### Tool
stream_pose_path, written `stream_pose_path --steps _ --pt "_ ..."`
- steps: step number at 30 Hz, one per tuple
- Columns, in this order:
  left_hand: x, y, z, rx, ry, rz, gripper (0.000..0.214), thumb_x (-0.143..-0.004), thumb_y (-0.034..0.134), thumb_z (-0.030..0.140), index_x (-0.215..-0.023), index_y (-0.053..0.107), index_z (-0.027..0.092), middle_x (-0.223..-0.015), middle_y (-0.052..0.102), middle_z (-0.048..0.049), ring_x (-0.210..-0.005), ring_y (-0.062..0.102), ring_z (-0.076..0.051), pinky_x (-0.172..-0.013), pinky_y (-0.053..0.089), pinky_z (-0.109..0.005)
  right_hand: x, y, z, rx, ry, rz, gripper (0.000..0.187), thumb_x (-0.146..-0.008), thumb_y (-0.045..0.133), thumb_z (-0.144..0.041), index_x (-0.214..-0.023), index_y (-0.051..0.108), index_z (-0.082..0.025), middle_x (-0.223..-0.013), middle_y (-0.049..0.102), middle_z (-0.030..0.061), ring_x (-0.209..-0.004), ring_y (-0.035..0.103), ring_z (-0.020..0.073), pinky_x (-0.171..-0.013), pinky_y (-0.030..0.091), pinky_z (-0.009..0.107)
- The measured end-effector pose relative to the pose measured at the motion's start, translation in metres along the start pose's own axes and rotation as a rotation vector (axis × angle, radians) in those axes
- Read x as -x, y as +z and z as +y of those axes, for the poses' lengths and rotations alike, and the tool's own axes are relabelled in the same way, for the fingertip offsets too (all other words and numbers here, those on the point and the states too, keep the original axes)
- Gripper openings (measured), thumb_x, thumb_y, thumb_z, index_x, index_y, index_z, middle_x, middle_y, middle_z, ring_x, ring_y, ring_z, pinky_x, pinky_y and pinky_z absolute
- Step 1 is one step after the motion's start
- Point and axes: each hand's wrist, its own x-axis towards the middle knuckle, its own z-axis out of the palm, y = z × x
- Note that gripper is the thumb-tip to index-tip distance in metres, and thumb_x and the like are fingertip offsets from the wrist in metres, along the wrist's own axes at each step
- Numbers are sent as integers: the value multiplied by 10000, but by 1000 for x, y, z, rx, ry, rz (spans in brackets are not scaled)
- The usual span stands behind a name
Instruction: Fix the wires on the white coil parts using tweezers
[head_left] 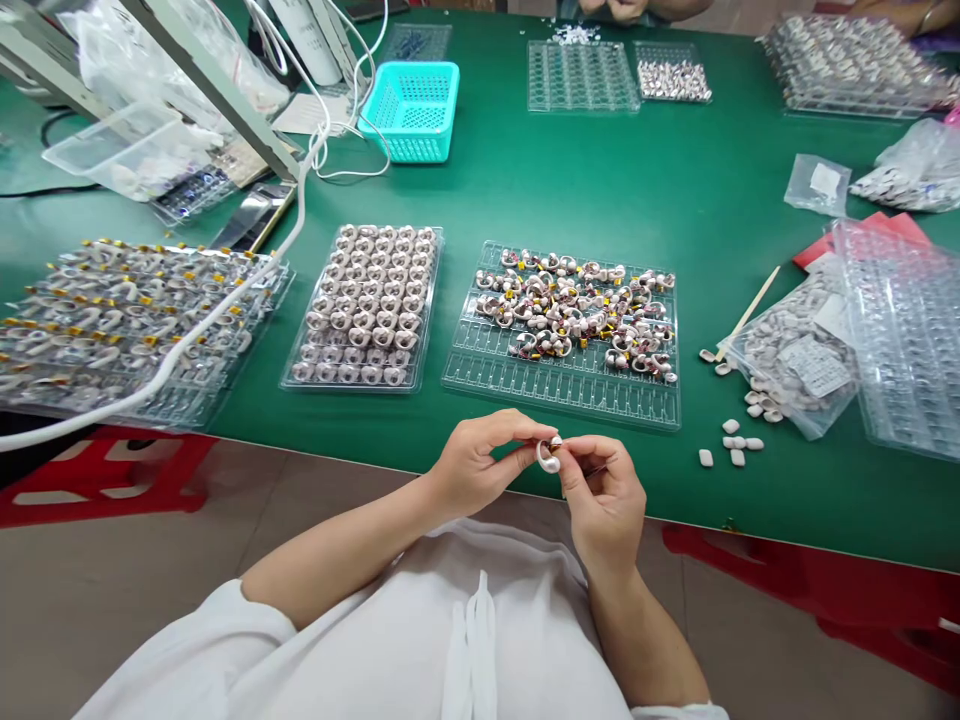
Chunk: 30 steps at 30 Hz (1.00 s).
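Note:
Close to the table's front edge, both hands hold one small beige curved earphone-like piece (548,457) with a gold-brown bit at its upper end. My left hand (487,458) pinches it from the left between thumb and fingertips. From the right, my right hand (606,492) grips it with thumb and forefinger, the other fingers curled. Just beyond the hands lies a clear ribbed tray (525,385) carrying many similar curved pieces (559,300) with yellow and dark red bits. Right of my right hand are several loose beige caps (739,443).
Left stand a tray of beige shells (367,300) and stacked trays of curved parts (127,310). A white cable (187,340) crosses these stacks. Behind are a turquoise basket (412,110) and a clear tray (581,78). Right lie a wooden stick (752,305) and a bag of caps (795,340). Another person's hands (619,8) show at the far edge.

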Motion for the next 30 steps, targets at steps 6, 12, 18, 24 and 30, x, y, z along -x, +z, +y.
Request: stream_pose_path --steps 6,12,18,24,30 --pt "0 0 3 82 -64 1 169 -898 693 266 -1006 788 175 -861 790 -108 -780 736 -189 -706 595 -289 -1 -2 -9 17 43 -49 106 -886 706 -299 -947 654 -230 -761 695 -5 -625 632 121 -536 500 224" --pt "2 1 9 324 -357 -20 202 -851 742 307 -958 784 141 -898 796 -114 -783 747 -199 -706 612 -290 -1 -6 -14 -14 60 -137 93 -889 690 -299 -946 664 -229 -802 709 10 -671 641 132 -582 519 235" --pt "-1 -7 21 280 -444 -98 141 -815 729 231 -906 775 134 -827 788 -82 -724 726 -172 -676 599 -260 -5 -13 -22 35 83 -251 96 -871 687 -315 -885 672 -221 -772 669 6 -636 586 125 -544 467 233" --pt "-6 -11 26 250 -494 -129 149 -768 758 194 -903 754 132 -779 784 -65 -713 725 -168 -667 602 -255 -7 -11 -24 46 49 -252 107 -878 671 -335 -882 679 -228 -773 666 8 -648 595 132 -544 473 231" --pt "-3 -2 22 565 -576 -65 219 -754 834 301 -864 766 125 -802 789 -82 -740 746 -184 -721 622 -298 -3 -9 -12 35 -104 -144 57 -911 645 -273 -922 690 -242 -848 655 24 -727 621 152 -596 492 261"
